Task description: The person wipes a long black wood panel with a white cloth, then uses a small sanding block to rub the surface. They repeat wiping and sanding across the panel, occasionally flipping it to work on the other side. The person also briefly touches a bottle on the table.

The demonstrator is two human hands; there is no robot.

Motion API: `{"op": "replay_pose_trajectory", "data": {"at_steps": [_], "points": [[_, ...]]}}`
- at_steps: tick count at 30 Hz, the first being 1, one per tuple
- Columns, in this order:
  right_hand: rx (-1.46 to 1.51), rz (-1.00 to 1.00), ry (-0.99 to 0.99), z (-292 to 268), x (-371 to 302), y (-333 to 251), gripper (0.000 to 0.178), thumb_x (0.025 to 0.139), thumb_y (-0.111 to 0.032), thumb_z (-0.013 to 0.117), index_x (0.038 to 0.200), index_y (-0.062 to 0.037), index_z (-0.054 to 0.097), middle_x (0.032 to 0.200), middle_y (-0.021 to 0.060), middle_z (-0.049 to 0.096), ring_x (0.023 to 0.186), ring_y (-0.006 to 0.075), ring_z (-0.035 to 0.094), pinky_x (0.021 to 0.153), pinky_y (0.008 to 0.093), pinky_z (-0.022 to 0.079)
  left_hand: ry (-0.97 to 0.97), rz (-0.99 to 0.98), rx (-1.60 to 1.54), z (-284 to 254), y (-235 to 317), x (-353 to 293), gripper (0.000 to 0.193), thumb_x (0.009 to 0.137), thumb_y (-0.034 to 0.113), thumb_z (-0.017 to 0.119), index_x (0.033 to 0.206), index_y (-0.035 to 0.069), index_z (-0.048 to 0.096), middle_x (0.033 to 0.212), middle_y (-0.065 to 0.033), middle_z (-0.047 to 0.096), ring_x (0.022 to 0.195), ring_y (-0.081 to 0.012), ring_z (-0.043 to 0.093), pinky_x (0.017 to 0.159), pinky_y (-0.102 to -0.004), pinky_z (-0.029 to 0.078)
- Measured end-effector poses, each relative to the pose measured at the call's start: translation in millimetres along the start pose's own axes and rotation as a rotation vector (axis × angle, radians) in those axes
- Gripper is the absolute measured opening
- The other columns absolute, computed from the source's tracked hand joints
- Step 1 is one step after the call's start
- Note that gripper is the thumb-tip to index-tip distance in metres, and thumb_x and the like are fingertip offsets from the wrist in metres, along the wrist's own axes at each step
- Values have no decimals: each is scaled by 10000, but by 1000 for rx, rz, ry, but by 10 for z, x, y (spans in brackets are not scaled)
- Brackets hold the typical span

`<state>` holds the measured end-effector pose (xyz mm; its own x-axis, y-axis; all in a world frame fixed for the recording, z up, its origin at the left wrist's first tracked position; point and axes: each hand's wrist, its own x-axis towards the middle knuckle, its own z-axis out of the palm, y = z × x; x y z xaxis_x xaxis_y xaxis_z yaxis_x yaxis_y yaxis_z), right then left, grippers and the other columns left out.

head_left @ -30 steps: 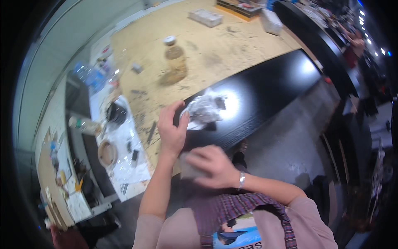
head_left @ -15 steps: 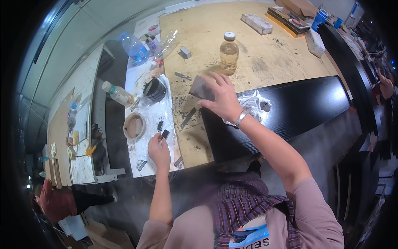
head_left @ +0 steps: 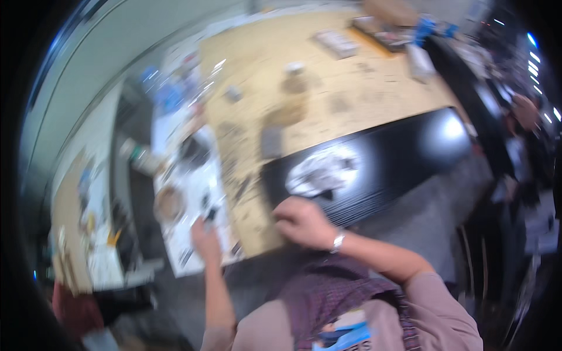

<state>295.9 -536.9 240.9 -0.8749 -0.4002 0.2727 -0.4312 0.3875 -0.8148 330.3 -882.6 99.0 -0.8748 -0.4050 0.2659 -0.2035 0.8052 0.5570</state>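
Observation:
The picture is smeared by motion. My left hand (head_left: 205, 238) is closed on a small black piece (head_left: 211, 214), too blurred to name more exactly, above the white plastic-covered strip (head_left: 177, 248). My right hand (head_left: 307, 223) hovers by the near edge of the black panel (head_left: 404, 152), its fingers curled and nothing showing in them. On the panel lies a crumpled white cloth (head_left: 322, 171), just beyond that hand. A grey rectangular block (head_left: 271, 142) rests on the tan board by the panel's left corner.
A capped bottle (head_left: 294, 82) stands on the tan board (head_left: 252, 47), with a small grey block (head_left: 233, 93) to its left. A black pot (head_left: 195, 150), a round dish (head_left: 170, 203) and a bottle (head_left: 142, 155) are at left. A whitish brick-shaped block (head_left: 336, 44) lies far back.
My right hand has let go of the grey block, now on the board, and drawn back toward me, its fingers curling. My left hand still holds the black piece. The whole view has shifted.

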Motion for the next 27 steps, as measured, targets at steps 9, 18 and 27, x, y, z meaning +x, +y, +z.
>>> {"op": "replay_pose_trajectory", "data": {"at_steps": [9,18,27], "points": [[713,338,336,13,-114,161,423,868,-127,745,1219,80,632,981,89,706,901,151,650,840,310,538,-428,-53,-1023,16,1903,-197,565,896,-89,588,1445,-11,479,1238,-120,587,1128,-187,582,1002,-321,460],[931,376,642,-587,-699,141,216,923,-69,691,1097,57,672,962,33,703,906,87,632,835,275,523,-701,220,-939,212,2709,-418,562,911,34,659,1443,-3,482,1290,-133,597,1194,-220,578,1063,-356,434],[645,472,878,-1368,-1484,487,222,940,-103,700,1090,58,672,955,33,700,888,91,641,827,283,530,-366,827,-122,812,3197,198,703,827,178,718,1456,1,458,1520,-242,429,1390,-452,392,1175,-521,294]]}}
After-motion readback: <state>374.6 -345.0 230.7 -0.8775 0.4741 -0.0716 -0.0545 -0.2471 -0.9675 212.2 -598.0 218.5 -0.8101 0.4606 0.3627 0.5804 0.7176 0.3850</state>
